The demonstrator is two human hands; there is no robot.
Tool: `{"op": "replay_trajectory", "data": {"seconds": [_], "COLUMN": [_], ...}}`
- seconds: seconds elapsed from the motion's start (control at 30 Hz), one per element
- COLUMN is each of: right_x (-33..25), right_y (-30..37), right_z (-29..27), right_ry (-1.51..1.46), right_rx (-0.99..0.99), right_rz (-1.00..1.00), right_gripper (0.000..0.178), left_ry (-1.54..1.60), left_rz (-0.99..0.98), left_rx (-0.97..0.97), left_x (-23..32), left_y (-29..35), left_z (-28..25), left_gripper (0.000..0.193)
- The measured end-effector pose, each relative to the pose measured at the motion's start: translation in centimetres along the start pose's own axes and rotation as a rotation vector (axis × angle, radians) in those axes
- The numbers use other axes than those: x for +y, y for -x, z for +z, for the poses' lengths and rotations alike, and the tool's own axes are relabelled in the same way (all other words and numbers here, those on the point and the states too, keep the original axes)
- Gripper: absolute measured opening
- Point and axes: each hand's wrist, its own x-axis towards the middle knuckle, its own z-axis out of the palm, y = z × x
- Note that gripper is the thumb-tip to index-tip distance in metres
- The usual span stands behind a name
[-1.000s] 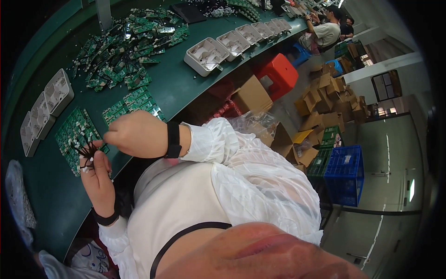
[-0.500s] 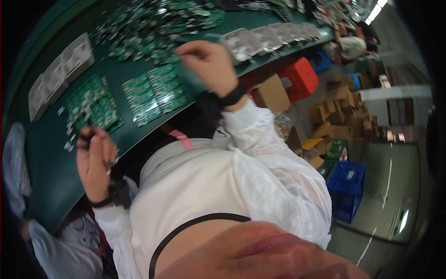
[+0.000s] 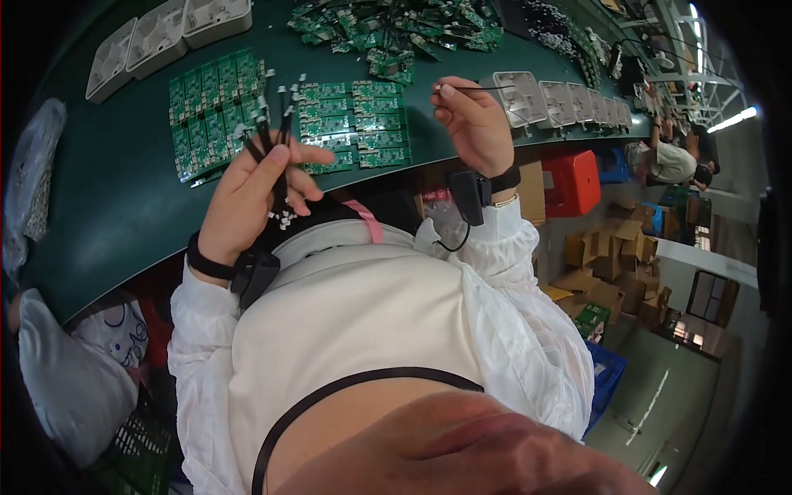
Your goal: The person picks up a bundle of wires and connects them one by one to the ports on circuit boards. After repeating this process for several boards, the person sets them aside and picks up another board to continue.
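Observation:
My left hand (image 3: pixel 239 190) is closed around a bundle of short black cables (image 3: pixel 283 136) with small white connectors, some fingers spread. The connectors stick out above and below the hand, in front of the green circuit boards. My right hand (image 3: pixel 478 128) pinches one thin black cable (image 3: pixel 478 87) between thumb and fingertips; it stretches right to the nearest white plastic housing (image 3: pixel 522 95). Whether its far end touches that housing I cannot tell. Between my hands lie boards in two neat columns (image 3: pixel 355 120). A larger block of boards (image 3: pixel 216 111) sits beyond my left hand.
A heap of loose circuit boards (image 3: pixel 396 29) covers the far part of the green table (image 3: pixel 91 177). More white housings (image 3: pixel 157 41) stand at the far left, near a plastic bag (image 3: pixel 37 190). Right of the table are a red bin (image 3: pixel 572 183) and cardboard boxes (image 3: pixel 615 247).
The view has shifted. My left hand has moved right and up, and its cable bundle now shows clearly. My right hand, blurred before, now holds a cable out beside the housings.

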Motion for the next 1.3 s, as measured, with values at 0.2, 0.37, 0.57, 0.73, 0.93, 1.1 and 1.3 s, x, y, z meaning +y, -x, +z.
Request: {"op": "replay_trajectory", "data": {"seconds": [0.2, 0.37, 0.57, 0.73, 0.93, 1.1, 1.3], "right_x": [0.2, 0.3, 0.5, 0.8, 1.7, 2.2, 1.8], "right_y": [1.0, 0.9, 1.4, 1.7, 1.5, 1.7, 0.8], "right_z": [2.3, 2.2, 3.8, 6.2, 8.0, 8.4, 5.1], "right_ry": [0.463, 0.636, 0.471, 0.448, 0.454, 0.34, -0.01], "right_rx": [0.106, 0.008, -0.072, -0.282, -0.366, -0.369, -0.283], "right_rz": [-0.185, -0.163, -0.031, -0.032, -0.051, -0.001, 0.106], "right_gripper": [0.022, 0.023, 0.018, 0.012, 0.01, 0.01, 0.012], "left_ry": [-0.038, -0.044, -0.078, -0.108, -0.087, -0.124, -0.094], "left_rz": [-0.119, -0.183, -0.116, -0.023, -0.05, -0.042, -0.077], "left_rx": [-0.013, 0.017, -0.012, -0.041, -0.074, -0.047, 0.043], "left_x": [-0.5, -1.2, -1.3, -0.3, -1.0, -1.1, -1.0], "left_y": [-1.0, -1.5, -1.8, -2.3, -2.6, -2.7, -2.1], "left_z": [0.7, 0.8, 0.9, 2.4, 2.3, 2.1, 1.9], "left_gripper": [0.027, 0.03, 0.032, 0.031, 0.029, 0.028, 0.028]}}
